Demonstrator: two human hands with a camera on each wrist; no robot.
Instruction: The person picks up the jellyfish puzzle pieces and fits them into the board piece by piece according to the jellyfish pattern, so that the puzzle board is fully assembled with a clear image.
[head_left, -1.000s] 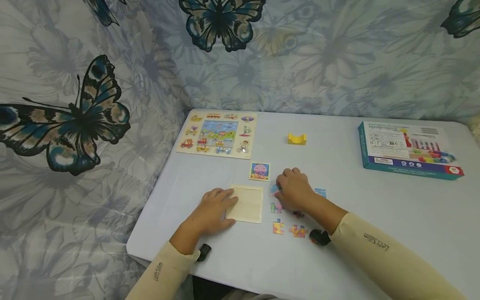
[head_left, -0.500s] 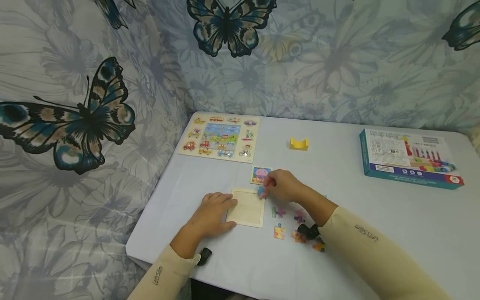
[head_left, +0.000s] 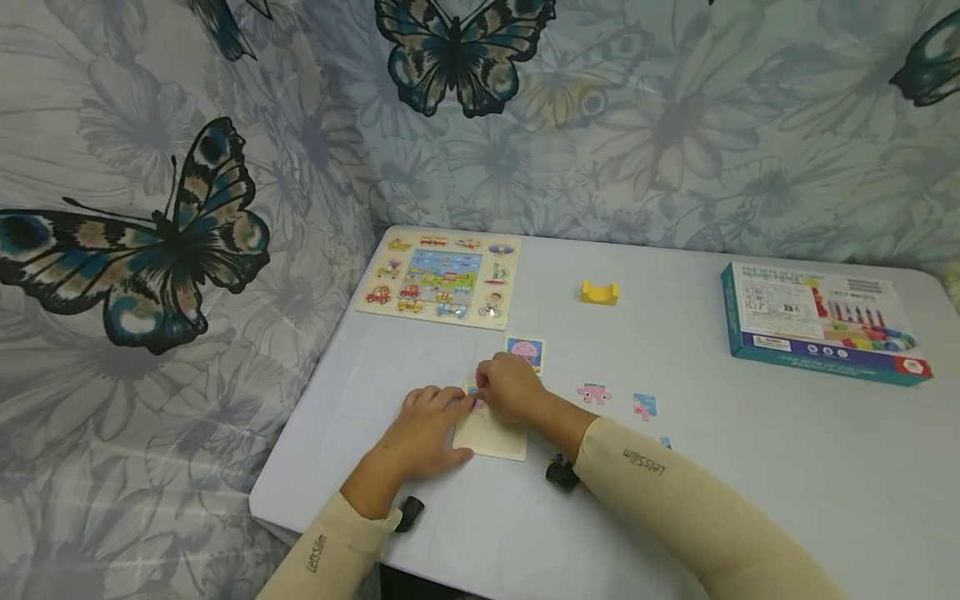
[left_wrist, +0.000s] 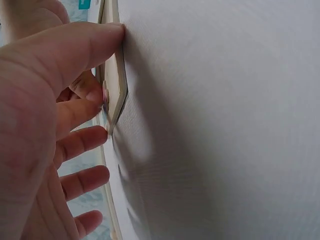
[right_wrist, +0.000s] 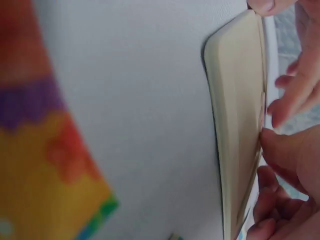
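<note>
A shallow wooden puzzle tray (head_left: 491, 439) lies on the white table. My left hand (head_left: 426, 431) rests along its left side with fingers spread; in the left wrist view the thumb (left_wrist: 95, 42) touches the tray's edge. At the far left corner of the tray my right hand (head_left: 513, 390) pinches a blue and pink jigsaw piece (head_left: 477, 403), mostly covered by the fingers. Just behind the tray is a small octopus picture (head_left: 529, 351), partly hidden by that hand. Loose jigsaw pieces lie to the right, among them a pink one (head_left: 594, 394) and a blue-pink one (head_left: 645, 406).
A vehicle picture board (head_left: 444, 279) lies at the back left. Behind the pieces stands a yellow curved block (head_left: 599, 293). A teal-edged box (head_left: 825, 325) sits at the back right. The right forearm sleeve (head_left: 675, 492) hides part of the table and some pieces.
My right hand has picked up the blue and pink piece from the right and carried it left to the tray's far left corner. The left hand has stayed at the tray.
</note>
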